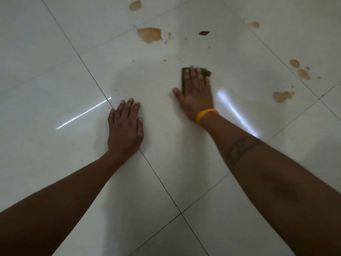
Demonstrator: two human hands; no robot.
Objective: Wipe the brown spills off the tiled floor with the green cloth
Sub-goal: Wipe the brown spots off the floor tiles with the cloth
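Note:
My right hand (196, 91), blurred and wearing a yellow wristband, lies flat on the folded green cloth (183, 80) and presses it to the white tiled floor (55, 61). Only the cloth's left and far edges show past my fingers. My left hand (125, 126) rests palm down on the tile, fingers together, holding nothing. Brown spills lie beyond the cloth: a large patch (149, 35), a smaller one (135, 5) further back, and small droplets (164, 60) just ahead of the cloth.
More brown spills sit to the right: a blotch (282, 96), two spots (303, 73) above it, and a faint one (254, 24) far back. A dark leaf-like scrap (203, 33) lies on the floor. Dark grout lines cross the glossy tiles.

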